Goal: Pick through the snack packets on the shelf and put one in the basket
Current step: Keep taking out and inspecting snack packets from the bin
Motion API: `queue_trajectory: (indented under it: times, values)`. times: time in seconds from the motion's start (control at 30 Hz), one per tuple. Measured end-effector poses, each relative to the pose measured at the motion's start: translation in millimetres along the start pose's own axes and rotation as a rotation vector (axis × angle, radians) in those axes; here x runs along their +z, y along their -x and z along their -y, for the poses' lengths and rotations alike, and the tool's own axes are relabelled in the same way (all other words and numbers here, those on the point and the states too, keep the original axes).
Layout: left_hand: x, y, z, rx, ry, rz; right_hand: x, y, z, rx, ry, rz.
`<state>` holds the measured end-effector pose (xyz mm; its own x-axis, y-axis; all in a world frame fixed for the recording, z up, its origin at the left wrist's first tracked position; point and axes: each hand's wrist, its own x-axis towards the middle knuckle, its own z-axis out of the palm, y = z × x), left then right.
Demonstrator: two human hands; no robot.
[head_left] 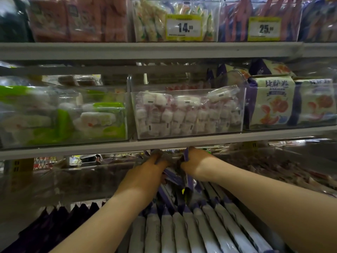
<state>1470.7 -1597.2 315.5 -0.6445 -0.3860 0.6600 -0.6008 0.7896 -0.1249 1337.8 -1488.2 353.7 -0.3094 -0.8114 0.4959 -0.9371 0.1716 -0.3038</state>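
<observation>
Head view is showing the left fingers [158, 157] curling over the crumpled top of a greyish-purple pack, and the right fingers [188, 152] curling round the purple edge of a neighbouring one, so both are gripping rather than spreading; the fingertips themselves are hiding behind the wrappers. Left hand [144, 172] and right hand [197, 165] are sitting knuckles up, just beside each other, with a few tilted packs between them; the bare forearms are running back toward seven and four o'clock of the frame. The snack packets [191, 227] being handled are standing on edge in a tight row on the lowest shelf, filling the frame from the hands down to six o'clock; those nearest the hands are leaning out of line. At eight o'clock darker purple packs [60, 221] are standing beside that row. At twelve o'clock from the hands the grey shelf edge [109, 149] is crossing the frame; on it a clear bin [182, 91] of pink-and-white wrapped sweets is sitting, with green-and-white packs [102, 114] at its nine o'clock and white packs printed with orange segments [271, 105] at its three o'clock. Near the top, yellow price tags [184, 27] are reading 14 and 25.
</observation>
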Motion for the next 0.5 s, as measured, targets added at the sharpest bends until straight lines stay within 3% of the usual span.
queue_trajectory:
  times: [0.13,0.27,0.5]
  values:
    - [1.6,-0.8,7.9,-0.064,0.133,-0.092,-1.7,13.6,-6.0,-0.066,0.02,-0.047]
    - [0.7,-1.9,11.3,-0.143,0.069,-0.103,-8.0,35.7,-13.5,-0.117,0.135,-0.086]
    - [-4.6,5.9,4.3,-0.161,0.062,-0.128,11.0,8.4,10.5,-0.09,0.302,0.079]
